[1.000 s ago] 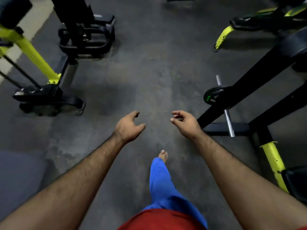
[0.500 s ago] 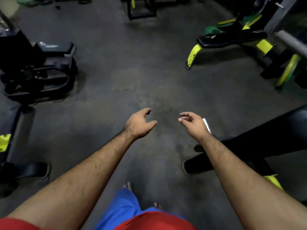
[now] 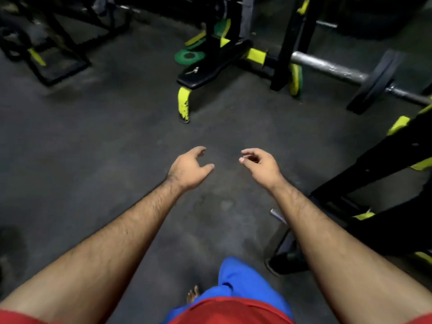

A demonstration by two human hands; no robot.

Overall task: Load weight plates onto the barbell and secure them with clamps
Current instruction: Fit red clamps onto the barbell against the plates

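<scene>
My left hand (image 3: 189,168) and my right hand (image 3: 261,166) hang side by side over the dark floor, both empty with loosely curled, parted fingers. At the upper right a steel barbell (image 3: 327,66) lies across a black and yellow rack, with one black weight plate (image 3: 376,83) on its sleeve. A yellow-green plate (image 3: 295,78) leans at the foot of the rack post. Green plates (image 3: 189,57) lie on the floor beside the bench. Both hands are well short of the barbell. No clamp is visible.
A black bench (image 3: 215,67) with a yellow leg stands ahead. A black and yellow frame (image 3: 383,160) runs along my right, and a bar end (image 3: 277,215) pokes out under my right forearm. Dark machines (image 3: 46,50) fill the upper left. My bare foot (image 3: 192,295) is below.
The view has swung forward and right: the bench and barbell rack have come nearer and lower in view. My hands keep the same empty, half-curled pose in front of me.
</scene>
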